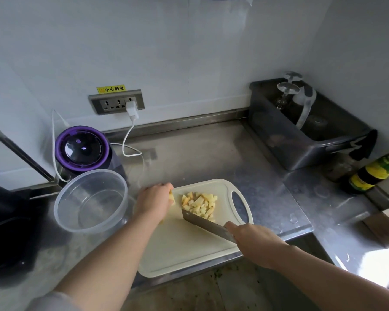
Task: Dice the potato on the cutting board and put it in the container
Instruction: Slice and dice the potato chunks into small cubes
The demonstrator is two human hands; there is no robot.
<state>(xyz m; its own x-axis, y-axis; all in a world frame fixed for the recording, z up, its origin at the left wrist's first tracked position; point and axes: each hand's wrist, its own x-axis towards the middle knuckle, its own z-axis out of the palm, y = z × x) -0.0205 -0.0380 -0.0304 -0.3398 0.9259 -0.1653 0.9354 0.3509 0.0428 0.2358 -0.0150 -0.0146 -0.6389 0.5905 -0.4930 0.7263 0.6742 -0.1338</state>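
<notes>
A white cutting board (184, 248) lies on the steel counter. Several pale yellow potato dice (200, 204) sit in a heap at its far end. My right hand (254, 245) grips the handle of a cleaver (202, 222), whose blade stands on the board against the near side of the heap. My left hand (154, 199) holds an uncut piece of potato (171, 197) at the board's far left edge, fingers curled over it. A round clear plastic container (91, 199), with nothing in it, stands just left of the board.
A purple-topped appliance (82, 149) stands behind the container, its white cable running to a wall socket (117, 103). A dark bin (305, 126) with glassware fills the back right corner. Sauce bottles (373, 171) stand at the right. The counter's front edge runs under the board.
</notes>
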